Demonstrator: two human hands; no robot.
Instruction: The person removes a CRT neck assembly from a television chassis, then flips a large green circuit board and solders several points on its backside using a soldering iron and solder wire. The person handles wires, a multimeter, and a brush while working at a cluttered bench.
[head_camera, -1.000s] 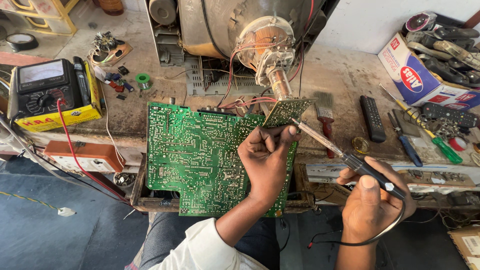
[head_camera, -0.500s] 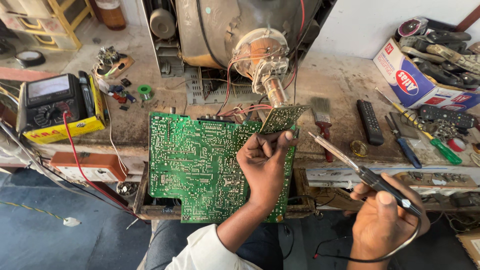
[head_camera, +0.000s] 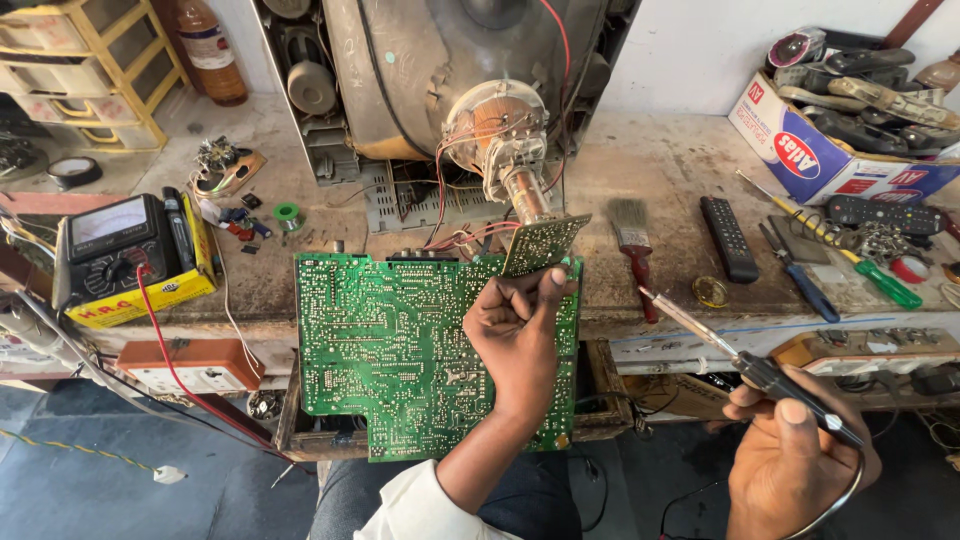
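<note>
A large green circuit board (head_camera: 390, 350) stands tilted against the bench edge, solder side toward me. My left hand (head_camera: 515, 335) is in front of its right part, with thumb and fingers pinched together just under a small green board (head_camera: 545, 242) that sits on the neck of a picture tube (head_camera: 495, 130). I cannot make out anything between the fingers. My right hand (head_camera: 790, 455) is lower right and grips a soldering iron (head_camera: 740, 360) by its dark handle. The iron's tip points up-left and hangs in the air, apart from both boards.
A yellow-cased analog multimeter (head_camera: 125, 255) with a red lead lies at the left. On the bench to the right lie a paintbrush (head_camera: 632, 240), a black remote (head_camera: 727, 238), screwdrivers (head_camera: 840, 245) and a cardboard box of remotes (head_camera: 850, 130). A yellow drawer unit (head_camera: 85, 70) stands at the back left.
My right hand has drawn the soldering iron away from the small board, down and to the right. My left hand has kept its pinch by the small board.
</note>
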